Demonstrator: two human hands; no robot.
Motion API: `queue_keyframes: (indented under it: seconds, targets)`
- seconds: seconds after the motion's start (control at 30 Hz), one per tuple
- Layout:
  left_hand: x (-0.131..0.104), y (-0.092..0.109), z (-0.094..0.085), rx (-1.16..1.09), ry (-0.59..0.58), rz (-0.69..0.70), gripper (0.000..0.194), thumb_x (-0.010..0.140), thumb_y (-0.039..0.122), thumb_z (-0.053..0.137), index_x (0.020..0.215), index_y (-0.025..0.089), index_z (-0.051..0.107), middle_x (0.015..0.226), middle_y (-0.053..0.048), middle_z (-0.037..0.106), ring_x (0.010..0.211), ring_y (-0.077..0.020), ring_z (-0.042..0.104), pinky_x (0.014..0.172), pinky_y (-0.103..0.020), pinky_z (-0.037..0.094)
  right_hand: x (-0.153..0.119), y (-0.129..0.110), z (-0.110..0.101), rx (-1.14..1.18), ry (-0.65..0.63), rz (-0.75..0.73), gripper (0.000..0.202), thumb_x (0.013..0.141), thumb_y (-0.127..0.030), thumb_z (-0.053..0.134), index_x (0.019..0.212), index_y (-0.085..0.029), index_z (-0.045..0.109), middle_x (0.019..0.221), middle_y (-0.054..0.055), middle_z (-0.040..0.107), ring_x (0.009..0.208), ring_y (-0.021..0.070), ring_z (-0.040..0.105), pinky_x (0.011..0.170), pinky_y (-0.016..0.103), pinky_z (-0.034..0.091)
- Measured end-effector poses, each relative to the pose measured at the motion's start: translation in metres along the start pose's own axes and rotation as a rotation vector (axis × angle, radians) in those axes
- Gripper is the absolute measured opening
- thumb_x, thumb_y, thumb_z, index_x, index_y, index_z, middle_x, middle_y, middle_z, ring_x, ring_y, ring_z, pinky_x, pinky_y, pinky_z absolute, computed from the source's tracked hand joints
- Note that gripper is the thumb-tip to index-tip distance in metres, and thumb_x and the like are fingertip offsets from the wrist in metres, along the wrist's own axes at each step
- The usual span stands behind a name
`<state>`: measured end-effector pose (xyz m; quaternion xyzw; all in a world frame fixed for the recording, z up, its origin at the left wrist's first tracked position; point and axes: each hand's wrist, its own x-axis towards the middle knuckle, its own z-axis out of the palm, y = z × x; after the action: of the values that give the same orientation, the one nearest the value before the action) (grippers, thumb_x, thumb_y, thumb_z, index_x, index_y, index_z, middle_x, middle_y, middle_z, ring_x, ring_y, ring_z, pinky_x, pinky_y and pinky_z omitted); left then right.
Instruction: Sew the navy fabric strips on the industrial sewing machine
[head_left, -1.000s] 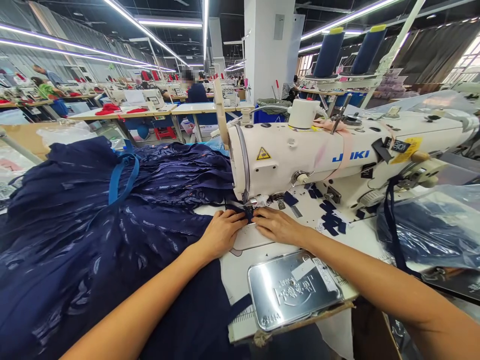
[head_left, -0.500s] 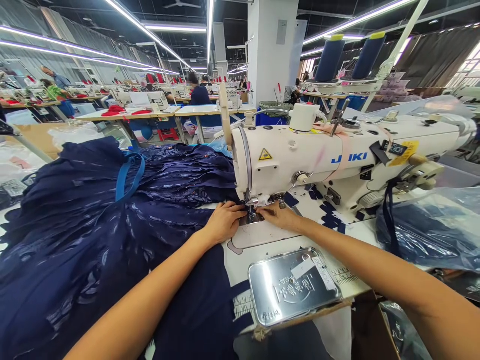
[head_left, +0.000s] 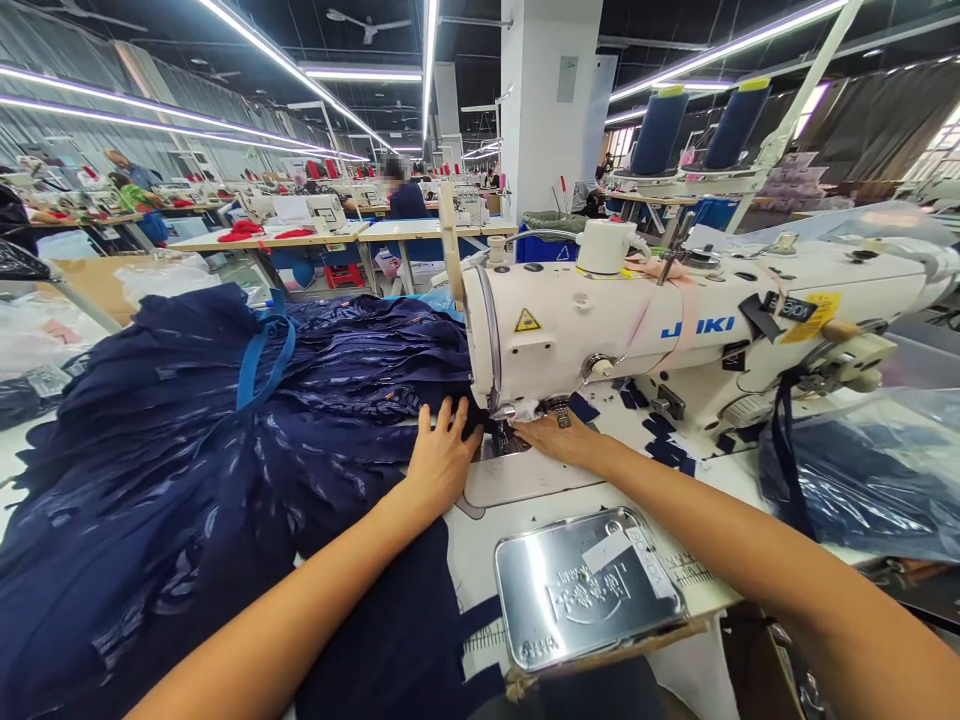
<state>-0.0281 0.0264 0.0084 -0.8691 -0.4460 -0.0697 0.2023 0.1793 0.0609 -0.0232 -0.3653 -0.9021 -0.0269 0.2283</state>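
Observation:
My left hand [head_left: 441,462] lies with its fingers spread on navy fabric, just left of the needle area of a white sewing machine [head_left: 555,325]. Across the needle plate [head_left: 517,442], my right hand [head_left: 561,438] has its fingers together, tips close to the presser foot. Whatever those fingertips pinch is too small and dark to make out. A large heap of navy garments [head_left: 172,470] fills the left side, gathered by a blue strap [head_left: 251,365]. Its right end reaches under the machine head, where the cloth's edge is hidden.
In front of the machine sits a shiny metal tin lid [head_left: 536,590] with a label. Small navy fabric pieces [head_left: 664,445] lie behind my right forearm. At right is a clear plastic bag [head_left: 877,470] with dark contents. Two navy thread cones [head_left: 660,135] stand behind the machine.
My left hand has shifted slightly left, away from the needle, and its fingers have spread. My right hand stays beside the presser foot. The whole view has tilted up a little.

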Motion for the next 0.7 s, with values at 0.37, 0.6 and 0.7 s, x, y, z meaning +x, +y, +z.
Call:
queue_keyframes:
  seconds: [0.37,0.6,0.7]
  targets:
    - [0.014,-0.012,0.006,-0.028,-0.034,0.082,0.045,0.075,0.008,0.043,0.113,0.027,0.058,0.117,-0.013,0.054,0.113,-0.0320,0.043,0.090,-0.053,0.034,-0.005,-0.016,-0.006,-0.224,-0.030,0.062,0.024,0.087,-0.024,0.042,0.080,-0.018,0.064,0.076,0.005,0.065,0.072,0.0196,0.057,0.066,0.030,0.043]
    - [0.016,-0.013,0.009,-0.089,-0.021,0.085,0.045,0.074,0.007,0.043,0.112,0.025,0.059,0.114,-0.014,0.055,0.111,-0.0338,0.043,0.088,-0.054,0.034,-0.002,-0.023,-0.009,-0.263,-0.069,0.118,0.023,0.088,-0.025,0.042,0.081,-0.019,0.064,0.070,0.004,0.063,0.071,0.0196,0.055,0.066,0.029,0.041]
    - [0.017,-0.013,0.009,-0.084,-0.033,0.078,0.045,0.074,0.007,0.043,0.113,0.025,0.058,0.112,-0.014,0.056,0.109,-0.0333,0.044,0.088,-0.054,0.033,0.000,-0.028,-0.012,-0.257,-0.133,0.173,0.023,0.087,-0.023,0.043,0.081,-0.018,0.064,0.070,0.005,0.063,0.068,0.0199,0.056,0.064,0.030,0.041]
